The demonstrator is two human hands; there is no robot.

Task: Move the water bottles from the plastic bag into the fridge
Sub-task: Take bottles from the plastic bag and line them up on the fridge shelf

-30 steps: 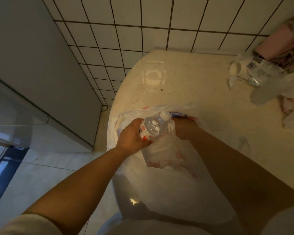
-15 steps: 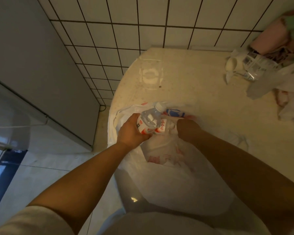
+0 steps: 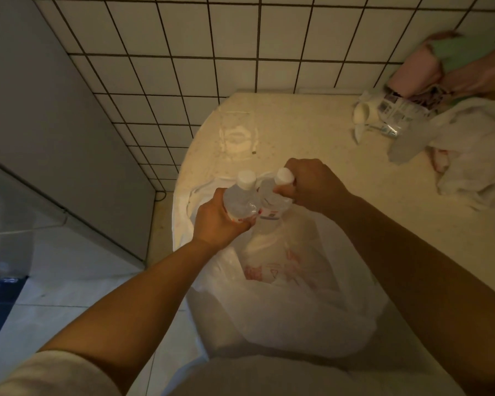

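The left hand [image 3: 217,221] grips a clear water bottle [image 3: 239,200], fingers curled round its lower body at the red label, white cap up. The right hand [image 3: 312,185] grips a second bottle [image 3: 272,204] high at the neck, just under its white cap, fingers closed round it. The two bottles touch side by side, held above the open mouth of the white plastic bag [image 3: 283,295], which sits at the tabletop's [image 3: 312,132] near left edge and bears red print. Whether more bottles lie inside the bag cannot be told.

Near the far left corner of the tabletop a faint square mark [image 3: 236,137] shows. At the far right edge lie a white cup-like thing [image 3: 365,114], a crumpled clear package [image 3: 395,115], a white cloth or bag [image 3: 475,155] and blurred pink and green items [image 3: 446,67]. A tiled wall [image 3: 212,47] stands behind. A grey fridge [image 3: 40,138] stands left of the tabletop, apart from it.
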